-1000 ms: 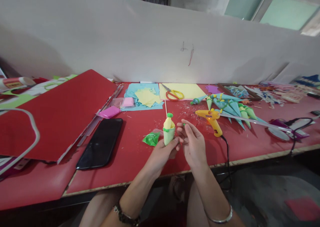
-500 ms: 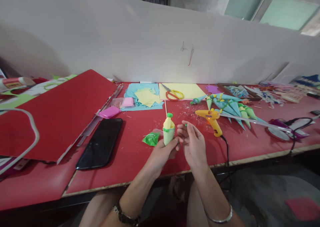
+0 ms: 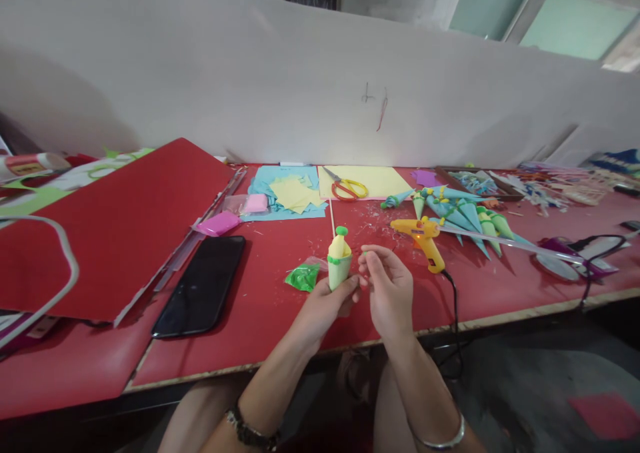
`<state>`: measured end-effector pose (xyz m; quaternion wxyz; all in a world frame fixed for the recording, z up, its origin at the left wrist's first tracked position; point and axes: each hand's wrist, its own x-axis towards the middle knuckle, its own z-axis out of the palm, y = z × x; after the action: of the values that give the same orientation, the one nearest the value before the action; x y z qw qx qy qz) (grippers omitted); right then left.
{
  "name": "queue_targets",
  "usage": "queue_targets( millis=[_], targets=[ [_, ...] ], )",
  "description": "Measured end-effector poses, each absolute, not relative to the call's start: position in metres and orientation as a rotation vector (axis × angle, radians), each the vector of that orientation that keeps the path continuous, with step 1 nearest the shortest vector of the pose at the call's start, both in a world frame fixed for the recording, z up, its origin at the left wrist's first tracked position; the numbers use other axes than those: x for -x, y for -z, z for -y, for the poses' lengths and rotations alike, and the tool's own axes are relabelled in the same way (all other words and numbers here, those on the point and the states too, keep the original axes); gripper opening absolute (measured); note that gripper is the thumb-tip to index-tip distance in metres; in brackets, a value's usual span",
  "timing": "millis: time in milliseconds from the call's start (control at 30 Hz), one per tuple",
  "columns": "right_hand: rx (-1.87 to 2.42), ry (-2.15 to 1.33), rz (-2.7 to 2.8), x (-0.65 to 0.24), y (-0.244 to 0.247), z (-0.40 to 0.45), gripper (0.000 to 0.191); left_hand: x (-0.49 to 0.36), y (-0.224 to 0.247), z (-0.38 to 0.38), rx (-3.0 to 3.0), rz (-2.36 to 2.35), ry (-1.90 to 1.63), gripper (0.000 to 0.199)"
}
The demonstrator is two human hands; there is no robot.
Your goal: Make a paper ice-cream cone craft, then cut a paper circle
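Observation:
My left hand (image 3: 327, 303) is closed round the lower part of a pale green paper cone (image 3: 339, 274), held upright. The cone has a yellow inside, a bright green trim round its rim and a green ball on top. Just to its right, my right hand (image 3: 387, 286) pinches a tiny bit of green clay (image 3: 365, 253) between thumb and forefinger, apart from the cone. Behind my left hand lies a bag of green clay (image 3: 303, 277) on the red table (image 3: 260, 260).
A yellow glue gun (image 3: 423, 236) lies to the right, its cord over the table edge. Beyond it are several paper cones (image 3: 457, 213). Scissors (image 3: 346, 185) rest on yellow paper at the back. At left are a black phone (image 3: 200, 286) and a large red board (image 3: 115, 233).
The fingers of my right hand have closed more around the green bit and turned slightly toward the cone. The cone has shifted a little to the right.

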<state>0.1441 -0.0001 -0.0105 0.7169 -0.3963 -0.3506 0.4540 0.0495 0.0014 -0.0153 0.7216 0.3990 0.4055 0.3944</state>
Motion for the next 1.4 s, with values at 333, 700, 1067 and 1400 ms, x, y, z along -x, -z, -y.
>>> queue_targets(
  millis=[333,700,1067,1400],
  targets=[
    [0.997,-0.615,1.338,-0.1452,0.0077,0.0049,0.012,-0.0496,0.0176,0.0003,-0.873,-0.912,-0.860,0.044],
    [1.001,-0.740,1.261,-0.1445,0.0063,0.0051,0.011,-0.0489,0.0184,0.0003,-0.912,-0.878,-0.844,0.041],
    [0.995,-0.906,1.136,-0.1436,0.0051,0.0052,0.008,-0.0507,0.0179,0.0013,-0.954,-0.887,-0.866,0.042],
    [0.942,-0.816,1.158,-0.1454,0.0121,-0.0019,0.003,-0.0483,0.0145,0.0010,-1.135,-0.990,-0.898,0.032]
  ],
)
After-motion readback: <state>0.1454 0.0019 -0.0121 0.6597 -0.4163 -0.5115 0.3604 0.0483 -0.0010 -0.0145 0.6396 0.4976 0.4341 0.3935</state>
